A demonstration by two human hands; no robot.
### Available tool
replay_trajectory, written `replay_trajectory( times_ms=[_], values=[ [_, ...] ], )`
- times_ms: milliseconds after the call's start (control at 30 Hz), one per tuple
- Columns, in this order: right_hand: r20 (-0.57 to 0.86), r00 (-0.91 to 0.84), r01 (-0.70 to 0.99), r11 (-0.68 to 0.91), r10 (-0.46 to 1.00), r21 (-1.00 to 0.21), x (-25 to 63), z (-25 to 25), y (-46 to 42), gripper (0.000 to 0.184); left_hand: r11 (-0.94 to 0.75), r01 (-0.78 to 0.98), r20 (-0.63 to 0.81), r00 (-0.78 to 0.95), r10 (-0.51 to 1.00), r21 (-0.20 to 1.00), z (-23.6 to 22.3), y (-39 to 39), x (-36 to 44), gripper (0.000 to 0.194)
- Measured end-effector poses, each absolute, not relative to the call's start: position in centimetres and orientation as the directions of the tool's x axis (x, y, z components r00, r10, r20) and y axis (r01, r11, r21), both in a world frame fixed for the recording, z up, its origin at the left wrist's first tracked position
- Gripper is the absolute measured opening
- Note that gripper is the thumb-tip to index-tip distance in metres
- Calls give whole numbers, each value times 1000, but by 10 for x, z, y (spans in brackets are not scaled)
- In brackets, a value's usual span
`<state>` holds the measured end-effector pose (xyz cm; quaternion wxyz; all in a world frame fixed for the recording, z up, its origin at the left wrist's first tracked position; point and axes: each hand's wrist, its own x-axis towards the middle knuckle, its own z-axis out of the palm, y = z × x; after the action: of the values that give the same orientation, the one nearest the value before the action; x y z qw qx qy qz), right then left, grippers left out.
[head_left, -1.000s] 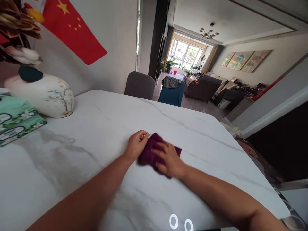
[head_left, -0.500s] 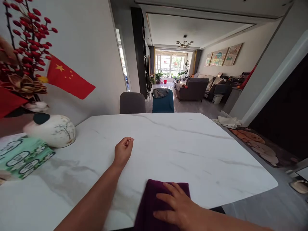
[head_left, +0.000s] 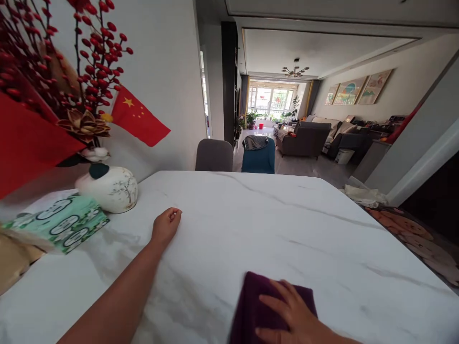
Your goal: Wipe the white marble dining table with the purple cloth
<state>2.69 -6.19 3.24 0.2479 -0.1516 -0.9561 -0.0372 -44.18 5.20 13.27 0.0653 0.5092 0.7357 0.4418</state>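
Dark purple is the folded cloth (head_left: pixel 249 308), which lies on the near part of the white marble-patterned table (head_left: pixel 233 220), and its lower part is cut by the bottom edge of the view. The right hand (head_left: pixel 292 317) is open upon it, with the fingers spread and the palm side down; it presses on the cloth and is not closed around it. Well apart, farther on the table, the left hand (head_left: pixel 167 227) is curled in a loose fist, and no object can be seen in it. To the left of this hand stand a green floral tissue pack (head_left: pixel 81 222) and, just beside it, a round white vase (head_left: pixel 122 188) with a painted tree. Above the vase are red berry branches (head_left: pixel 103 62) and a small red flag (head_left: pixel 138 117) with yellow stars. Behind the far table edge there are a grey chair (head_left: pixel 214 155) and a blue chair (head_left: pixel 258 161).
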Motion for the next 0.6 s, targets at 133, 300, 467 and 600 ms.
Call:
replay_trajectory(
  times_ms=[133, 300, 467, 600],
  values=[
    [377, -904, 209, 978, 200, -20, -31, 29, -44, 63, 78, 671, 305, -432, 849, 737, 117, 50, -455, 36],
    [223, -914, 283, 926, 339, -249, -84, 69, 19, 70, 79, 598, 221, -412, 884, 798, 122, 42, -462, 41],
    [277, -791, 490, 836, 545, -248, -130, 87, 146, 54, 52, 547, 213, -409, 887, 835, 128, 37, -462, 39],
    [258, -664, 676, 711, 702, -195, -162, 93, 248, 52, 37, 525, 199, -385, 901, 850, 128, 33, -457, 36]
  ],
)
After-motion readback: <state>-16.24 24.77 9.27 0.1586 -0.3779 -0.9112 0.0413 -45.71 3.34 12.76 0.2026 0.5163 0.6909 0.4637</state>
